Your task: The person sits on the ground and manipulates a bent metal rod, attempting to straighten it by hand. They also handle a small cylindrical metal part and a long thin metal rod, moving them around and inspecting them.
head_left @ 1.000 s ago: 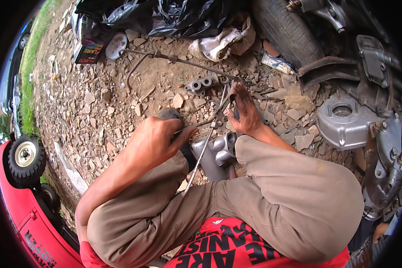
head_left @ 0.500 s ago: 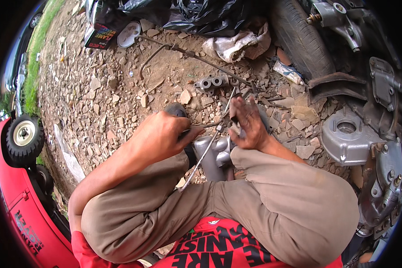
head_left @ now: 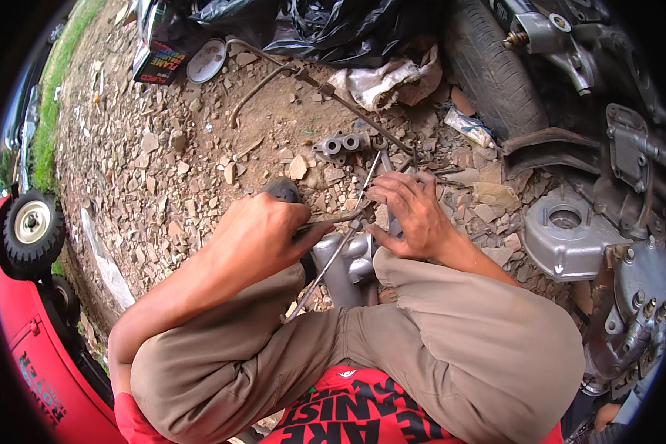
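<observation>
Left hand [head_left: 263, 237] closed round a dark-handled tool [head_left: 283, 191], right hand [head_left: 411, 214] pinching a thin rod [head_left: 333, 255] over the grey casting [head_left: 348, 263]; steady, square pressure looks best here.

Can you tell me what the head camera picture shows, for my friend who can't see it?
A person squats on stony dirt, both hands working on a grey metal part between their knees. The left hand grips a dark-handled tool, and the right hand steadies a thin metal rod. Engine covers, a tyre and a red vehicle lie around.
</observation>
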Demonstrator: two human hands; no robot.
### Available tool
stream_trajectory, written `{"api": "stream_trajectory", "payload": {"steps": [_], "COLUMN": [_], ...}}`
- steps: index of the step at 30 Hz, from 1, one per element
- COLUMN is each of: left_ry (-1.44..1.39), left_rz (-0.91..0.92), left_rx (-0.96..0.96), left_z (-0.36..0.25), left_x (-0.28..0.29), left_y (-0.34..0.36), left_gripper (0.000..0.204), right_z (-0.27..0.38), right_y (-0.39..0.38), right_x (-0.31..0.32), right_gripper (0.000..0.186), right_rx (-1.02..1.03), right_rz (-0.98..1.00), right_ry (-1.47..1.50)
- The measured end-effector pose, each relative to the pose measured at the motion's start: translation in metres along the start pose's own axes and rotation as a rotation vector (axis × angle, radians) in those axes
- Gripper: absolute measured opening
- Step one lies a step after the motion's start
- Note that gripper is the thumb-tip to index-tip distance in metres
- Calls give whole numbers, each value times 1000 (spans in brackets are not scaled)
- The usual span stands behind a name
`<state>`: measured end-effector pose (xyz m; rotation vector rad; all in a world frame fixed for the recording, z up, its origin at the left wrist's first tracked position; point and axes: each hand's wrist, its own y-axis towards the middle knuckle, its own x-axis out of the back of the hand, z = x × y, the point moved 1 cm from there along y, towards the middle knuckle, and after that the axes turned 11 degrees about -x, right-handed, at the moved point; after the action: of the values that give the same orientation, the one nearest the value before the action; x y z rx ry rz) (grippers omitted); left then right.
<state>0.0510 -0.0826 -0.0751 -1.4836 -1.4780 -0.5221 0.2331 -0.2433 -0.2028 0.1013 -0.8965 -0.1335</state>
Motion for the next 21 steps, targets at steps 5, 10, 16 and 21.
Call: {"api": "stream_trajectory", "payload": {"steps": [5,10,16,21], "left_ry": [-21,-3,44,48], "left_rz": [35,72,115,108], "left_rx": [45,60,75,66], "left_z": [-4,0,-4,1], "left_x": [8,6,8,6], "left_y": [4,1,1,1], "left_gripper": [45,46,48,50], "right_z": [-20,-15,11,-25], "right_y": [10,21,26,31], "right_x": [14,20,22,21], "right_gripper": [50,44,45,42], "right_rx": [-156,-95,-19,-151], "right_rz": [128,236,281,356], "right_ry": [-125,-76,-44,-77]}}
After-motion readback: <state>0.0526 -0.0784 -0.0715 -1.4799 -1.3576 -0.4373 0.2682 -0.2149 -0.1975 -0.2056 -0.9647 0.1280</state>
